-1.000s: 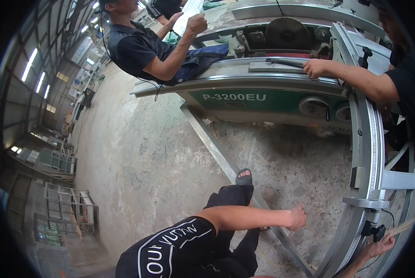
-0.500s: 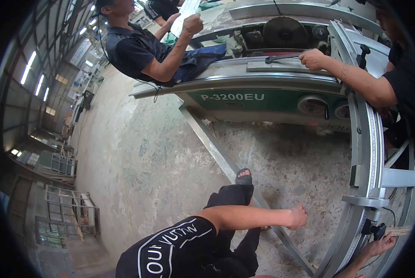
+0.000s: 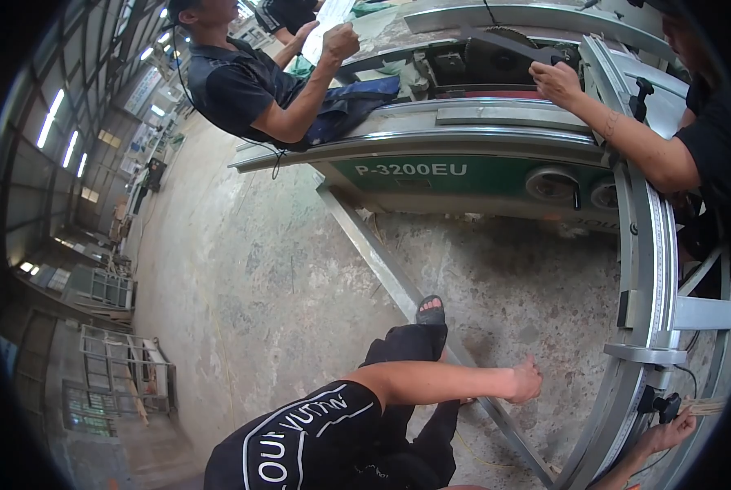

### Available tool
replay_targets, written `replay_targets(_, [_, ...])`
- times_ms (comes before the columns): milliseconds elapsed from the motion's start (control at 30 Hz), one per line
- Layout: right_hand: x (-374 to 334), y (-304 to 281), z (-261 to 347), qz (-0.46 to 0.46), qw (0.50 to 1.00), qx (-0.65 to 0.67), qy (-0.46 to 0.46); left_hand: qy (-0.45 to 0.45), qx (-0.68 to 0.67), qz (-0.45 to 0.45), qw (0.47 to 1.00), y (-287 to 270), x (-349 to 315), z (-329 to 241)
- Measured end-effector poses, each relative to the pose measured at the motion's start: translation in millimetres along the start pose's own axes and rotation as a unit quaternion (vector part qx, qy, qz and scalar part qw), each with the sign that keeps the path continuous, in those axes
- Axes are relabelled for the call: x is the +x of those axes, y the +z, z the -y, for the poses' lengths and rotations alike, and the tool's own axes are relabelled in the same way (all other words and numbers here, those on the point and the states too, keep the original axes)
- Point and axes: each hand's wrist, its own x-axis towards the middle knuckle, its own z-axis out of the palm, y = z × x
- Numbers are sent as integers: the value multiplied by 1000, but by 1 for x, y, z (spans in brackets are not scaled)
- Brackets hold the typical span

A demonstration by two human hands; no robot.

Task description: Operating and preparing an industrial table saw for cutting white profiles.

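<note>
My left hand (image 3: 525,380) hangs over the concrete floor, its fingers half curled with one finger apart and nothing visible in it. Low on the right, my right hand (image 3: 666,433) reaches up to a black knob (image 3: 668,407) on a metal rail (image 3: 651,269) with a scale; its fingers are bent against the knob. Pale wooden-looking strips (image 3: 706,407) lie just beyond those fingertips. Across the green-fronted sliding table saw (image 3: 480,175), a co-worker's hand (image 3: 556,83) holds a wrench (image 3: 512,46), blurred by motion, in front of the toothed round blade (image 3: 484,64).
Another person (image 3: 243,94) at the left of the saw holds a white sheet (image 3: 326,28). Dark blue cloth (image 3: 353,106) lies on the saw. A slanting metal beam (image 3: 374,249) runs along the floor by my foot (image 3: 431,310). Metal frames (image 3: 120,367) stand farther left.
The co-worker on the right has lifted the wrench from above the saw's table edge up in front of the blade. My own hands stay where they were.
</note>
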Motion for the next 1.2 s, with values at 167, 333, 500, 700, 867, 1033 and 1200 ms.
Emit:
replay_targets(167, [-5, 9, 18, 15, 999, 6, 36, -6, -3, 1, 1000, 3, -2, 0])
replay_targets(333, [-15, 12, 31, 77, 994, 41, 67, -14, -10, 2, 1000, 4, -10, 0])
replay_targets(500, [-11, -5, 41, 84, 991, -73, -69, 20, -1, -60, 998, 14, 12, -6])
replay_targets(700, [-15, 41, 47, 38, 997, -39, 55, -13, -33, -15, 999, 1, -15, 18])
replay_targets(867, [-13, 35, 71, 12, 992, 97, 82, 37, -24, -51, 998, -8, -8, 8])
replay_targets(1033, [-18, 26, 68, -4, 997, 58, 49, 39, -41, -62, 996, -5, -7, 1])
replay_targets(1200, [-23, 28, 69, 3, 999, -42, -17, 33, -35, -50, 998, -9, -10, 1])
